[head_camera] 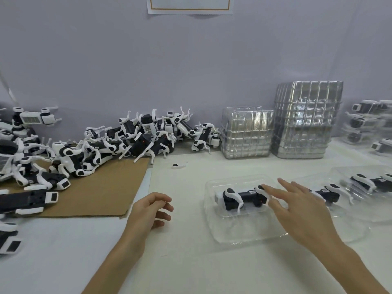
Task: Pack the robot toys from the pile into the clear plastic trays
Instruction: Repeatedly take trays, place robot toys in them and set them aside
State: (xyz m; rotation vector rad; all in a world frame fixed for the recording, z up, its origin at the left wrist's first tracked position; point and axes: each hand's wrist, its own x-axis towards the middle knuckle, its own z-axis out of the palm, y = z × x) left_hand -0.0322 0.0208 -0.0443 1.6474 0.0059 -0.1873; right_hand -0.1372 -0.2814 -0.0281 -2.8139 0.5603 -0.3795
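Note:
A pile of black-and-white robot dog toys [118, 143] lies along the back wall and spreads over the left of the table. One robot toy [244, 197] lies on its side in a clear plastic tray [239, 232] in front of me. My right hand [297, 206] hovers over the tray's right end, fingers straight, fingertips touching the toy's rear. My left hand [148, 211] hangs above the table left of the tray, fingers loosely curled, holding nothing. Two more filled trays [360, 187] lie to the right.
A brown cardboard sheet [101, 187] lies under part of the pile. Two stacks of empty clear trays [246, 132] stand at the back right, with packed trays [367, 122] stacked at the far right. A small loose toy part [178, 165] lies on the white table.

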